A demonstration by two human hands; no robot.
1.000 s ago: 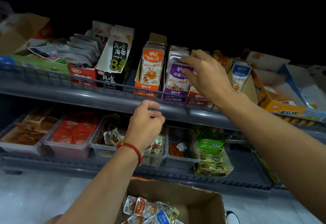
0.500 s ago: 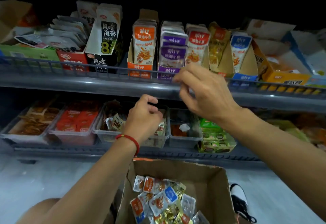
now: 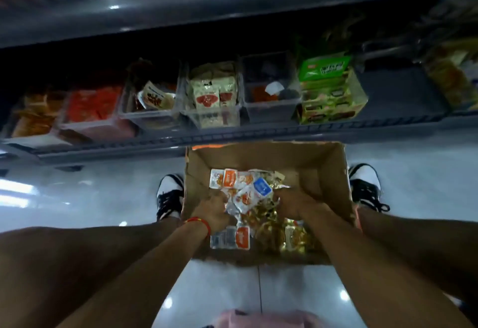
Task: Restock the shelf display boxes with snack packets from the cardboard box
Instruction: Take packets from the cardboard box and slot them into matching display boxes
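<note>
On the floor between my feet stands an open cardboard box [image 3: 318,170]. It holds a loose pile of snack packets [image 3: 243,185]: orange, blue, silver and gold ones. Both my hands are down inside it. My left hand [image 3: 214,214], with a red string at the wrist, curls its fingers round silver and orange packets in the middle of the pile. Beside it, my right hand [image 3: 294,203] digs curled fingers into the gold packets, fingertips hidden. Clear display bins [image 3: 214,118] with packets line the lower shelf above the box.
A green display carton [image 3: 328,89] stands right of the bins, with a nearly bare grey bin [image 3: 269,105] between them. The lower shelf's front rail [image 3: 232,133] runs just beyond the box, and the upper shelf edge [image 3: 207,9] overhangs. My shoes [image 3: 169,195] flank the box on glossy floor.
My view has tipped down from the upper shelf to the box. Both hands have dropped from shelf height into the cardboard box and closed on packets.
</note>
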